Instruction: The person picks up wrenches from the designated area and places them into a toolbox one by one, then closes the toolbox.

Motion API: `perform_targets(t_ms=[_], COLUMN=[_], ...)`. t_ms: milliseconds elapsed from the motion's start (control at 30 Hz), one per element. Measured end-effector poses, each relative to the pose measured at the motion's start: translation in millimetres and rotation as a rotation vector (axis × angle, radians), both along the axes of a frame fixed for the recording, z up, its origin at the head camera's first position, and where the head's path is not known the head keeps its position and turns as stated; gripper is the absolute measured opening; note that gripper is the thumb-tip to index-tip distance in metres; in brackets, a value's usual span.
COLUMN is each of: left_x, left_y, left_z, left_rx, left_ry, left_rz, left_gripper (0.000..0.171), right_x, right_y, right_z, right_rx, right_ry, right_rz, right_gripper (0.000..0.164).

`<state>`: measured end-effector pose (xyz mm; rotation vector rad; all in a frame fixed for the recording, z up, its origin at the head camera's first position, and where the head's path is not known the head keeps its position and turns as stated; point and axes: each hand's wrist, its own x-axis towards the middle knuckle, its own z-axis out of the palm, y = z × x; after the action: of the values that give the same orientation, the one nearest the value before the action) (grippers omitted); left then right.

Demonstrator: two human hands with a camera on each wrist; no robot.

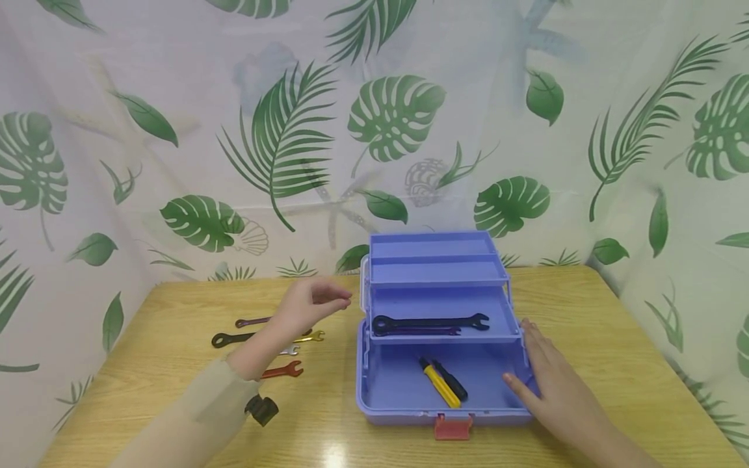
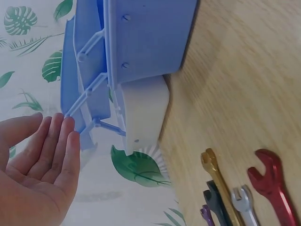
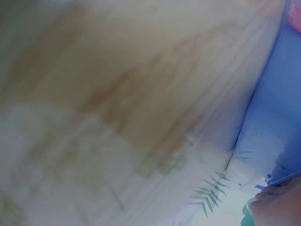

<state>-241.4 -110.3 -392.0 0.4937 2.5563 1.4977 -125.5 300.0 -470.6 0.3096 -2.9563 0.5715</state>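
A blue-purple toolbox (image 1: 389, 387) stands open on the table, its tiers raised at the back. My left hand (image 1: 304, 305) hovers to the left of it, fingers loosely bent and holding nothing. Against the box's right side rests my right hand (image 1: 556, 383), fingers extended along the wall and thumb near the rim. In the lower tray lie a black wrench (image 1: 433, 323) and a purple wrench (image 1: 421, 331). The bottom holds a yellow-handled tool (image 1: 443, 388) and a black-handled one (image 1: 452, 381). The left wrist view shows the empty palm (image 2: 42, 183) beside the tiers.
Left of the box, partly behind my left forearm, several wrenches lie on the wooden table (image 1: 158, 364): red (image 2: 275, 183), silver (image 2: 243, 202), gold (image 2: 216, 176), black and purple. A pink latch (image 1: 453, 428) hangs at the box's front. A leaf-patterned cloth (image 1: 328, 39) stands behind.
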Motion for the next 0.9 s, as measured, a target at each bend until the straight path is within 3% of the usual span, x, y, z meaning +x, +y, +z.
perform_targets(t_ms=[600,900], left_x=[26.9,38.1], left_y=[-38.7,-57.6], left_z=[-28.3,-42.6], left_rx=[-0.018,-0.055], left_ry=[-0.133,-0.16], left_rz=[0.132,0.209], left_gripper=[0.021,0.022], right_x=[1.3,0.0], right_y=[1.1,0.8], right_z=[-1.9,0.0], right_rx=[-0.003,-0.001], right_ry=[0.027,0.009], right_rz=[0.005,0.001], right_gripper=[0.093,0.093])
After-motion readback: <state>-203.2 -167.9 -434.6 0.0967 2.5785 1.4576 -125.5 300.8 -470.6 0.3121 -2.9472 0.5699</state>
